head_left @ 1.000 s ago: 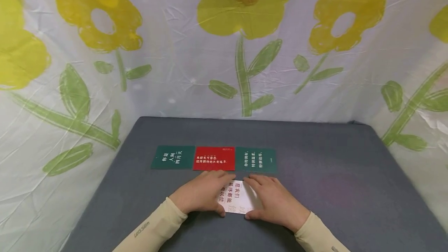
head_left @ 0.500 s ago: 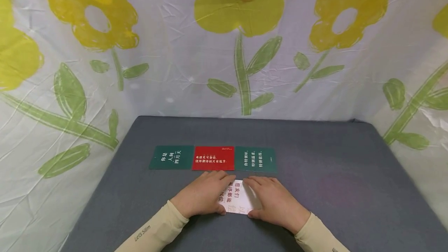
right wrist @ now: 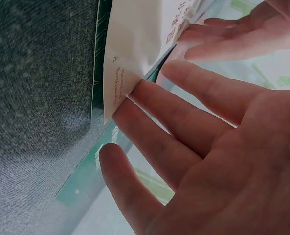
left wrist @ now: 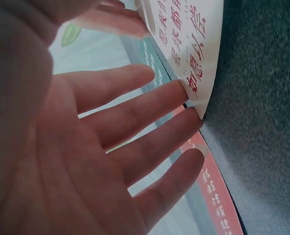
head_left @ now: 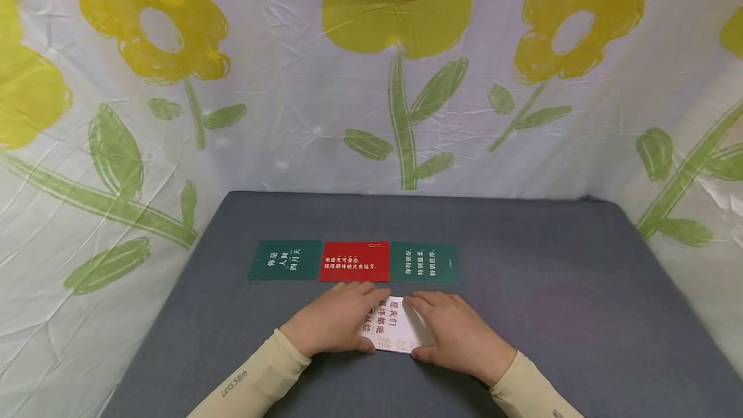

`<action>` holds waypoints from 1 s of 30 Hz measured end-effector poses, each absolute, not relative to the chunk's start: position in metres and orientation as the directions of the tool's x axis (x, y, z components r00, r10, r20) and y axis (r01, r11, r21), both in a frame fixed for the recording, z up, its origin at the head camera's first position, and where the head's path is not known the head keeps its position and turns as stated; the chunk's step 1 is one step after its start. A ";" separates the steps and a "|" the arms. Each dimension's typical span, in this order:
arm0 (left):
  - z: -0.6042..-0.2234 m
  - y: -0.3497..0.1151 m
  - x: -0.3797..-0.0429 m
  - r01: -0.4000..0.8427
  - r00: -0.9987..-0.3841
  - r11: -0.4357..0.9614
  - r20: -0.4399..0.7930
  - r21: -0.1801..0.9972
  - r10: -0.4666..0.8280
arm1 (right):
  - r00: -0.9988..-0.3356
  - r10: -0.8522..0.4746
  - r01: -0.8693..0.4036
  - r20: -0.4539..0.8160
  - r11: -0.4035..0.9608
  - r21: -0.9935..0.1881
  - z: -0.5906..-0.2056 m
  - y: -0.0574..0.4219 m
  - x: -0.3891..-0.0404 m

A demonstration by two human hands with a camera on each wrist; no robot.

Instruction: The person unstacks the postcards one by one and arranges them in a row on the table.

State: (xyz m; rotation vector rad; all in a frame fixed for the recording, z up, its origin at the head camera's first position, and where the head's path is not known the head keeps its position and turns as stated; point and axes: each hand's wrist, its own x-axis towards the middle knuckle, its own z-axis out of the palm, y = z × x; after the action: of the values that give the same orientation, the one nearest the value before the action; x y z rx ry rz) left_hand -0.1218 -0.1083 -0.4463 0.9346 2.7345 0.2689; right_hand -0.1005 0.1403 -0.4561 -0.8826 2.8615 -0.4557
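Note:
A white card (head_left: 400,326) with red and gold Chinese lettering lies close over the grey table between my two hands. My left hand (head_left: 333,319) holds its left part, thumb at the near edge and fingertips at the far edge. My right hand (head_left: 461,334) holds the right part in the same way. In the left wrist view, the extended fingers (left wrist: 154,139) meet the card's edge. A dark green card (right wrist: 100,58) shows beneath the white one in the right wrist view, near the right hand's fingers (right wrist: 154,139).
Beyond the hands, a green card (head_left: 286,260), a red card (head_left: 354,262) and another green card (head_left: 424,264) lie side by side in a row. The grey cloth-covered table (head_left: 557,257) is bordered by a white curtain (head_left: 278,115) printed with yellow flowers.
The hands and the white card stay nearly in place, with only a slight shift of the right thumb. The head view has tilted a little. The row of cards is the same.

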 end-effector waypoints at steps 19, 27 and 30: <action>-0.445 -0.111 -0.126 0.565 -0.771 0.774 -0.150 0.286 0.619 | -0.825 -0.565 -0.529 -0.011 0.780 -0.334 -0.455 0.142 -0.102; -0.447 -0.111 -0.127 0.568 -0.774 0.771 -0.131 0.288 0.620 | -0.824 -0.566 -0.535 0.000 0.779 -0.326 -0.457 0.142 -0.104; -0.447 -0.111 -0.128 0.566 -0.773 0.770 -0.133 0.295 0.620 | -0.825 -0.565 -0.535 0.006 0.778 -0.329 -0.457 0.143 -0.104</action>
State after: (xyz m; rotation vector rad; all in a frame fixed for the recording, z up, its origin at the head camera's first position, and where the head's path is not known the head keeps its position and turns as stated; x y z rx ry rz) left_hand -0.1277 -0.1107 -0.4469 0.9321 2.7415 0.3514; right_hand -0.1045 0.1426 -0.4572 -0.8910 2.8738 -0.4896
